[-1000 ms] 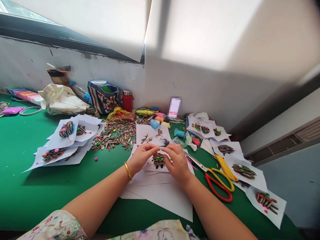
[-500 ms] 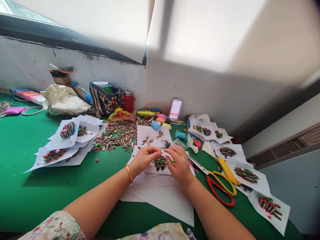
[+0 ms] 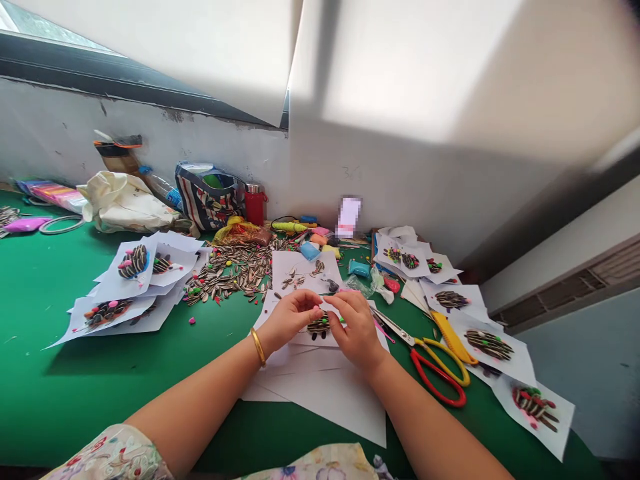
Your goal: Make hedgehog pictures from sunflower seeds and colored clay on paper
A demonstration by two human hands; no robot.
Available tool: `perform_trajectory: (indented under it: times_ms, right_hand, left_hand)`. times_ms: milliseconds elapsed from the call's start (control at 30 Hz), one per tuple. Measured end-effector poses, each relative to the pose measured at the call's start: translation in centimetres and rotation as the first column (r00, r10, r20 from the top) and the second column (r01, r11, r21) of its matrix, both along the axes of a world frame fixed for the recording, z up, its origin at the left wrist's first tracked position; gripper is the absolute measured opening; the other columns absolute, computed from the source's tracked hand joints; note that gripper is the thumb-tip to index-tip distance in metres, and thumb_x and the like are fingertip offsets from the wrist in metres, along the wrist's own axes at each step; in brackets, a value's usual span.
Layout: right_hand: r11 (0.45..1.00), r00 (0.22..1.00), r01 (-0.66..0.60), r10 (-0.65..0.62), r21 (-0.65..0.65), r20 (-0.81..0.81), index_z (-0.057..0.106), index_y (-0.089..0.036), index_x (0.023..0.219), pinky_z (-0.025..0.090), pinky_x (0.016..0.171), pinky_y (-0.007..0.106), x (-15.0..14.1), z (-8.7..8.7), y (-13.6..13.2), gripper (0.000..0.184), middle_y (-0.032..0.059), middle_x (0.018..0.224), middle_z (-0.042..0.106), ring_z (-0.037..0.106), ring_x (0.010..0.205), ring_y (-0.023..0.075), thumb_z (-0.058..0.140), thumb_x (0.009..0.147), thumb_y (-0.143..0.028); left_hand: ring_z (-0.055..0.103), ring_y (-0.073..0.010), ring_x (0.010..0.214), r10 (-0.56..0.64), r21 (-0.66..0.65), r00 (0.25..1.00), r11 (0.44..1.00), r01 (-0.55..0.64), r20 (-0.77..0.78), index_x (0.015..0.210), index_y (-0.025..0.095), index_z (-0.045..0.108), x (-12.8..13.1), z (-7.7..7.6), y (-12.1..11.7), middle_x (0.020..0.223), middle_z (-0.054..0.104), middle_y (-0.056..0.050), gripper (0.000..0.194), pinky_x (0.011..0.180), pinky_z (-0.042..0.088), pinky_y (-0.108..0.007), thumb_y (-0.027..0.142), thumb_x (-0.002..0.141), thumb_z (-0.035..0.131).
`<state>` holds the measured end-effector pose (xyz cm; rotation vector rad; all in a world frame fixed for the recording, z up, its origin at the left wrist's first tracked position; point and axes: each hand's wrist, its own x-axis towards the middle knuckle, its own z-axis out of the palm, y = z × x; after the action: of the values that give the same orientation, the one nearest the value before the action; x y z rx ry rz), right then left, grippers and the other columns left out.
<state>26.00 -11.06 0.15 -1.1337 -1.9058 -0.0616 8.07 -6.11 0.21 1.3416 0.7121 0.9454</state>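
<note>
Head view: hands [image 3: 290, 319] over seed figure [image 3: 317, 326]

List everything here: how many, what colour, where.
Wall: one, white, back
Table: one, green, foreground
Seed picture: one, dark and green, centre
Picture sheets: several, white, left and right
Striped seeds: many, dark and pale, back centre
Scissors: one, red and yellow handles, right
Flask: one, red, near wall
Striped bag: one, navy and white, beside flask
Cloth bag: one, cream, left
Small clutter: uncounted, mixed, back
Bracelet: one, gold, left wrist
Left hand: one, bare, over seed picture
Right hand: one, bare, over seed picture
</note>
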Motion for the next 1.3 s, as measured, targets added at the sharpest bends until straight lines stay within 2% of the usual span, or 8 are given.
perform_trajectory:
  times_ms: [133, 300, 500, 667, 800, 933, 1100, 1300]
  right_hand:
    - [1.0, 1.0, 0.0, 0.001, -0.007, 0.009, 0.063, -0.024, 0.119, 0.045, 0.091, 0.043, -0.07, 0.08, -0.08, 0.031, 0.0065, 0.107, 0.064, 0.057, 0.1, 0.0231, 0.054, 0.09, -0.017]
    - [1.0, 1.0, 0.0, 0.0, -0.014, 0.004, 0.062, -0.025, 0.121, 0.045, 0.091, 0.044, -0.06, -0.02, -0.01, 0.032, 0.0071, 0.107, 0.064, 0.057, 0.101, 0.024, 0.053, 0.091, -0.018]
    - [1.0, 1.0, -0.014, 0.014, -0.022, 0.016, 0.061, -0.025, 0.122, 0.045, 0.093, 0.045, 0.0, -0.12, -0.02, 0.033, 0.0073, 0.108, 0.064, 0.056, 0.103, 0.0243, 0.052, 0.092, -0.019]
    - [0.999, 1.0, -0.023, 0.023, -0.036, 0.016, 0.06, -0.026, 0.126, 0.044, 0.093, 0.045, -0.02, 0.02, -0.13, 0.035, 0.0073, 0.109, 0.064, 0.056, 0.103, 0.0239, 0.051, 0.092, -0.019]
    - [0.999, 1.0, -0.023, 0.024, -0.029, 0.019, 0.06, -0.026, 0.124, 0.045, 0.093, 0.045, -0.04, -0.05, -0.1, 0.034, 0.0075, 0.109, 0.064, 0.057, 0.103, 0.0242, 0.051, 0.093, -0.02]
    - [0.999, 0.999, -0.038, 0.038, -0.018, 0.012, 0.06, -0.024, 0.124, 0.045, 0.092, 0.044, -0.04, -0.1, -0.06, 0.033, 0.0077, 0.109, 0.064, 0.057, 0.103, 0.0242, 0.052, 0.092, -0.019]
    - [0.999, 0.999, -0.034, 0.034, -0.018, 0.01, 0.06, -0.025, 0.124, 0.046, 0.091, 0.043, -0.06, -0.13, -0.06, 0.033, 0.0073, 0.109, 0.064, 0.057, 0.103, 0.0239, 0.053, 0.092, -0.019]
    - [1.0, 1.0, -0.02, 0.02, -0.012, 0.017, 0.058, -0.025, 0.126, 0.045, 0.093, 0.045, -0.01, -0.14, -0.02, 0.036, 0.0073, 0.111, 0.065, 0.057, 0.105, 0.0241, 0.053, 0.092, -0.019]
  left_hand:
    - [0.059, -0.0141, 0.071, 0.005, 0.019, 0.998, 1.0, -0.004, -0.057, 0.084, 0.015, 0.071, -0.13, 0.27, -0.04, 0.075, 0.067, -0.002, 0.028, 0.07, 0.051, -0.028, 0.042, 0.078, 0.073]
    - [0.064, -0.0181, 0.087, 0.008, 0.033, 1.0, 0.999, -0.008, -0.016, 0.094, 0.016, 0.071, 0.03, -0.07, 0.06, 0.095, 0.071, -0.007, 0.031, 0.08, 0.051, -0.03, 0.04, 0.074, 0.077]
    - [0.061, -0.0162, 0.075, 0.023, 0.084, 0.991, 0.996, -0.012, -0.13, 0.086, 0.015, 0.072, -0.12, -0.01, 0.11, 0.079, 0.069, -0.004, 0.032, 0.072, 0.051, -0.029, 0.046, 0.081, 0.068]
    - [0.063, -0.021, 0.096, 0.025, 0.091, 0.998, 0.996, -0.019, -0.063, 0.101, 0.016, 0.071, -0.04, -0.15, 0.18, 0.102, 0.071, -0.008, 0.033, 0.088, 0.05, -0.034, 0.042, 0.08, 0.071]
    - [0.061, -0.0169, 0.082, 0.006, 0.076, 0.996, 0.997, 0.001, -0.084, 0.09, 0.015, 0.07, 0.0, 0.01, 0.02, 0.088, 0.069, -0.005, 0.03, 0.077, 0.05, -0.03, 0.044, 0.081, 0.069]
    - [0.056, -0.0126, 0.074, 0.042, 0.09, 0.999, 0.995, -0.043, 0.007, 0.082, 0.016, 0.063, -0.03, 0.31, -0.13, 0.08, 0.062, -0.001, 0.029, 0.07, 0.048, -0.025, 0.04, 0.075, 0.077]
    - [0.058, -0.014, 0.075, 0.051, 0.046, 0.999, 0.998, -0.05, -0.015, 0.085, 0.015, 0.066, -0.04, 0.08, -0.03, 0.081, 0.065, -0.002, 0.03, 0.071, 0.049, -0.028, 0.043, 0.076, 0.075]
    - [0.062, -0.0183, 0.088, 0.061, 0.047, 0.998, 0.997, -0.06, 0.0, 0.096, 0.016, 0.07, 0.14, 0.17, -0.08, 0.093, 0.069, -0.006, 0.031, 0.082, 0.05, -0.031, 0.041, 0.078, 0.073]
